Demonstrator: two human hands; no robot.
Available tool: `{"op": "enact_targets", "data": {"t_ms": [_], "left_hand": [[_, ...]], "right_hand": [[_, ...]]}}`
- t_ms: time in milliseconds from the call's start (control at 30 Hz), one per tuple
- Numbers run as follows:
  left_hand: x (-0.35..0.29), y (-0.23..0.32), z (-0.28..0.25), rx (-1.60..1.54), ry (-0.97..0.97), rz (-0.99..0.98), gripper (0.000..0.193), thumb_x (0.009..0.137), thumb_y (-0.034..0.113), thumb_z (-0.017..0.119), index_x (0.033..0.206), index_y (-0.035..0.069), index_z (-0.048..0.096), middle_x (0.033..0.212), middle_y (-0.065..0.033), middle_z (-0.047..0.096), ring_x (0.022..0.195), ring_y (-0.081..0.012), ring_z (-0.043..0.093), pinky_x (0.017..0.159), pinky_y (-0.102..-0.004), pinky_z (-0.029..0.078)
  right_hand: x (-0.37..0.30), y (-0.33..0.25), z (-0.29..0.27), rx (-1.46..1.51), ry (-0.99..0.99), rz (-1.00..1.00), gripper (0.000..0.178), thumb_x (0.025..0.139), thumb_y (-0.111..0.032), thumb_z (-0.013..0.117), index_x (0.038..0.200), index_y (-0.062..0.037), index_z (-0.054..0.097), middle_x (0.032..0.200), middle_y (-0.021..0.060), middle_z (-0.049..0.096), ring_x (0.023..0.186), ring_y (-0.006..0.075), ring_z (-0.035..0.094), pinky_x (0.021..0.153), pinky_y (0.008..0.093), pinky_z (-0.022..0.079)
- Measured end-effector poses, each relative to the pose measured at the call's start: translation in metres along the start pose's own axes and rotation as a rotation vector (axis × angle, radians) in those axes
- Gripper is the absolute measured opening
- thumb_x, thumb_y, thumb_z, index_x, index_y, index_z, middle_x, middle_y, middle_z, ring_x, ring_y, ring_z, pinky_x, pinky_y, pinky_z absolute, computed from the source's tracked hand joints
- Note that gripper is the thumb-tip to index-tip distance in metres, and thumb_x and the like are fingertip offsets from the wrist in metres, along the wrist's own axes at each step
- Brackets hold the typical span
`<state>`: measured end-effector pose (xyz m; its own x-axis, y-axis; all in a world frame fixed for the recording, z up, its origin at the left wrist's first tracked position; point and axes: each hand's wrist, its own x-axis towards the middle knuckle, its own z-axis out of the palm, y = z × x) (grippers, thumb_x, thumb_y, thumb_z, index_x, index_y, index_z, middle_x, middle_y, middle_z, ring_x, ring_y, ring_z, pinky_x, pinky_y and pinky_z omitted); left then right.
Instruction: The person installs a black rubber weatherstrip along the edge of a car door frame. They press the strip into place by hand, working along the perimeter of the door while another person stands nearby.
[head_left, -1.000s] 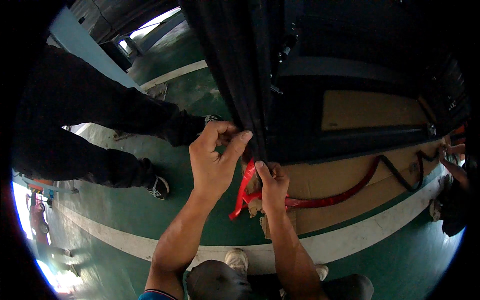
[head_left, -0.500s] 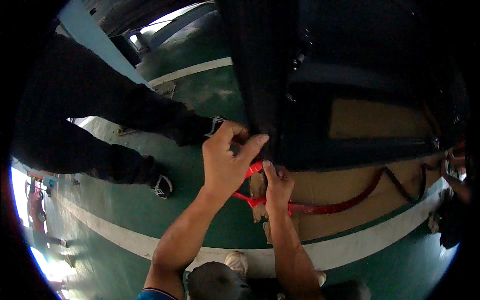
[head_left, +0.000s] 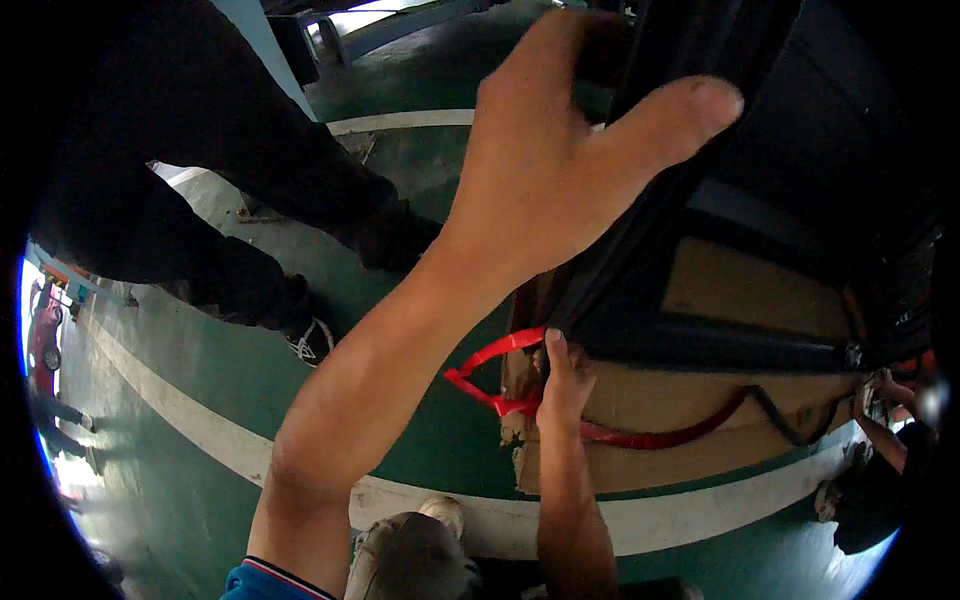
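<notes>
My left hand [head_left: 540, 190] is raised beside the upright black frame edge [head_left: 625, 265], its thumb stretched away from the fingers. Its fingertips are dark and smeared near the top, and I see nothing held in it. Low down, at the frame's bottom corner, my right hand [head_left: 566, 390] is closed with the thumb pressed on a red film strip [head_left: 500, 348]. That strip loops out to the left of the hand. A long dark red and black strip [head_left: 680, 438] runs rightward from behind my right hand, bending over the cardboard.
Flattened cardboard [head_left: 640, 472] lies beneath the black framework. Another person's dark-trousered legs [head_left: 130, 230] stand at the left. At the right edge, a co-worker's hands [head_left: 878, 392] are by the strip's far end. A white line [head_left: 680, 520] crosses the green floor.
My left hand has moved up and right from the lower corner, and its thumb has spread wide. My right hand stays low at the corner. More of the red loop now shows.
</notes>
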<state>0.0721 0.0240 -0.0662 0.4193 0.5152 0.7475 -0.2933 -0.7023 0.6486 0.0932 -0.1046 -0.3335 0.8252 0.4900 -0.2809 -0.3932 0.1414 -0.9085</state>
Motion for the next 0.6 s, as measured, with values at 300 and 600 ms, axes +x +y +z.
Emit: {"op": "enact_targets", "data": {"t_ms": [300,600], "left_hand": [[-0.081,-0.034,0.019,-0.039,0.060,-0.278,0.071,0.071,0.033,0.084,0.124,-0.001,0.051,0.109,-0.0121,0.064,0.099,-0.0185,0.061,0.090,-0.0347,0.049],[-0.171,-0.090,0.024,-0.089,-0.055,-0.617,0.072,0.070,0.023,0.084,0.127,-0.002,0.047,0.112,-0.0177,0.062,0.100,-0.0252,0.065,0.085,-0.0356,0.052]], "right_hand": [[0.000,-0.004,-0.002,-0.019,0.006,-0.012,0.032,0.083,-0.025,0.078,0.069,-0.0117,0.052,0.069,-0.0054,0.051,0.062,0.0061,0.040,0.057,0.0254,0.032],[-0.003,-0.008,0.000,-0.014,-0.016,0.085,0.020,0.089,-0.021,0.071,0.084,-0.0035,0.062,0.075,-0.0029,0.057,0.066,0.0062,0.046,0.058,0.0246,0.037]]}}
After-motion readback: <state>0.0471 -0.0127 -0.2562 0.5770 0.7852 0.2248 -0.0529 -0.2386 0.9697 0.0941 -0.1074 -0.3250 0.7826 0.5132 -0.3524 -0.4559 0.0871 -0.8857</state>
